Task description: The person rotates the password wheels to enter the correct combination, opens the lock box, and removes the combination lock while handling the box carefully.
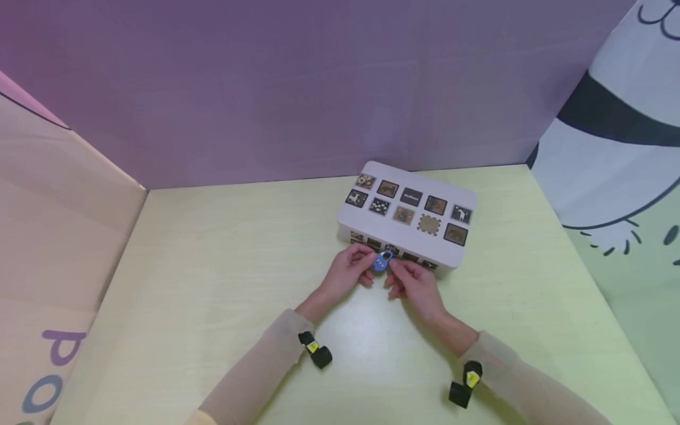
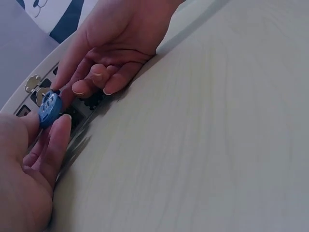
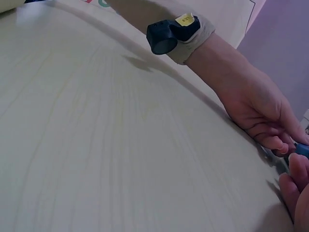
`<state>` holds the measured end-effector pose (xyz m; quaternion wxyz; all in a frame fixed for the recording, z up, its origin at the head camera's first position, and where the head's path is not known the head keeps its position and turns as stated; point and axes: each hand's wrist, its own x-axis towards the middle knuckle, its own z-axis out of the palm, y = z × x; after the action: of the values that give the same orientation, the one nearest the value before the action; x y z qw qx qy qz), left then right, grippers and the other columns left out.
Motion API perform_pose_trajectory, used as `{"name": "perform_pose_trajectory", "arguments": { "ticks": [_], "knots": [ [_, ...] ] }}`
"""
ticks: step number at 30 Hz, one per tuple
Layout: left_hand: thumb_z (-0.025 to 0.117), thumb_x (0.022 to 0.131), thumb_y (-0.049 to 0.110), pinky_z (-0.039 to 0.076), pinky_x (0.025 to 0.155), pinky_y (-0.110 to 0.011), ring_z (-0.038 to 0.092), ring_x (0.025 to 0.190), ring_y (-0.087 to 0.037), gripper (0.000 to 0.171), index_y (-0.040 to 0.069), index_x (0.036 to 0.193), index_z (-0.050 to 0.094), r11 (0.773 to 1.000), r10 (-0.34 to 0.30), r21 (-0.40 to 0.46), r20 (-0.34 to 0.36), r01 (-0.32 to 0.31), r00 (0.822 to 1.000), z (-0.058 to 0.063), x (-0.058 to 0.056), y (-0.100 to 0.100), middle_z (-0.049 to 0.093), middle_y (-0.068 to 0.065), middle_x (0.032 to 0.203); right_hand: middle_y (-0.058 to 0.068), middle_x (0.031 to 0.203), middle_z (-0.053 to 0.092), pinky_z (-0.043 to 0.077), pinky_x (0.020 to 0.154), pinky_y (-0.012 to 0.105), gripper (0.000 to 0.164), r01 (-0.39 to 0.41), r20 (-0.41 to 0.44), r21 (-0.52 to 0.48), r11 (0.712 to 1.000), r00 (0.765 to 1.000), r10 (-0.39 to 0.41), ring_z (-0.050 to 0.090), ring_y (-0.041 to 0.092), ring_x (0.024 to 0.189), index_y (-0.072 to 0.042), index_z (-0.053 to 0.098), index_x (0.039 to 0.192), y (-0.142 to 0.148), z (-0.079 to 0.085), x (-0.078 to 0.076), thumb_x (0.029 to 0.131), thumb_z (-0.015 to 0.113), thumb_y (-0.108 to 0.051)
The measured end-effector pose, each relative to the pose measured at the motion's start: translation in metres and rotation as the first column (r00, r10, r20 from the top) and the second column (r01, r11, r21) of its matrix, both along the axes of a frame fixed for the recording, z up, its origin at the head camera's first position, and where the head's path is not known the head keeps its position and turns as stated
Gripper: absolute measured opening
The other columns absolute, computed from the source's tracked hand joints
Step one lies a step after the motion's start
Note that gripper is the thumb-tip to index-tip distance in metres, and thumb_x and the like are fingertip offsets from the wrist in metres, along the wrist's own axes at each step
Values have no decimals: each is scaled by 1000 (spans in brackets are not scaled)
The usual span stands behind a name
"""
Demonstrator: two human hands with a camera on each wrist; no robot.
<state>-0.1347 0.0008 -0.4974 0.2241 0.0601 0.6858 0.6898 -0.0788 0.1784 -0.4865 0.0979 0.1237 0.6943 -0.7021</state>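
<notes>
A small blue combination padlock [image 1: 381, 260] is at the front side of a white tin box [image 1: 394, 226] with printed square pictures. My left hand [image 1: 347, 271] pinches the padlock's body between thumb and fingers. At the shackle side, my right hand [image 1: 417, 289] holds the padlock with thumb and forefinger, its other fingers loosely curled. In the left wrist view, the padlock's dials face up beside a gold metal clasp [image 2: 34, 83] on the box. Whether the shackle passes through the clasp cannot be made out. Only a blue edge of the padlock [image 3: 302, 149] shows in the right wrist view.
The box stands on a pale wooden table [image 1: 228, 254], towards its back right. A purple partition [image 1: 297, 94] rises behind the table, with printed panels at left and right. Each wrist wears a black strap with a small camera [image 1: 466, 383].
</notes>
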Motion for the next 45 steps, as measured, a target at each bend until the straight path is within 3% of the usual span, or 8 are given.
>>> {"name": "perform_pose_trajectory", "arguments": {
  "ticks": [10,12,16,22,29,38,45],
  "knots": [
    [63,103,16,64,69,-28,66,72,-15,25,0,122,65,996,85,6,-15,-85,996,-1,3,2,71,-14,99,5,81,70,61,63,22,35,80,29,-18,997,996,-80,62,9,61,7,63,126,-6,2,-2,105,63,-21],
    [69,100,18,64,70,-29,66,74,-15,27,4,123,66,997,74,-30,-43,-75,996,0,3,1,70,-11,101,5,81,70,61,63,22,34,89,35,-24,996,996,-88,62,9,61,7,63,126,-7,3,-2,105,63,-20],
    [81,90,24,62,74,-29,65,84,-14,38,13,124,67,982,8,-183,-178,-41,984,3,3,-1,68,-1,103,4,80,70,61,63,22,34,95,40,-43,995,995,-93,61,9,61,7,63,127,-7,3,-2,105,62,-19],
    [83,88,20,60,78,-26,65,88,-12,43,12,125,64,950,-127,-312,-376,3,918,10,2,-6,66,4,104,1,75,68,60,61,22,32,103,19,-62,993,995,-102,60,8,59,9,63,123,-6,2,-2,105,62,-18],
    [80,90,21,58,78,-22,63,87,-8,38,10,122,64,906,-236,-424,-502,1,832,14,0,-8,66,4,105,1,74,68,60,60,22,32,116,27,-74,990,993,-114,60,8,59,9,63,124,-6,1,-2,105,61,-17],
    [79,92,28,58,81,-20,65,92,-10,38,11,123,66,848,-310,-528,-562,-45,767,17,-2,-8,69,2,112,1,73,68,60,61,22,32,117,32,-79,990,993,-115,61,8,58,9,63,124,-6,1,-3,105,61,-16],
    [79,92,27,59,81,-20,68,94,-12,39,10,124,67,847,-321,-528,-604,-64,730,18,-2,-10,70,0,114,2,74,68,60,61,22,33,103,22,-73,992,995,-102,61,8,59,10,62,125,-5,1,-2,105,61,-17]
  ]
}}
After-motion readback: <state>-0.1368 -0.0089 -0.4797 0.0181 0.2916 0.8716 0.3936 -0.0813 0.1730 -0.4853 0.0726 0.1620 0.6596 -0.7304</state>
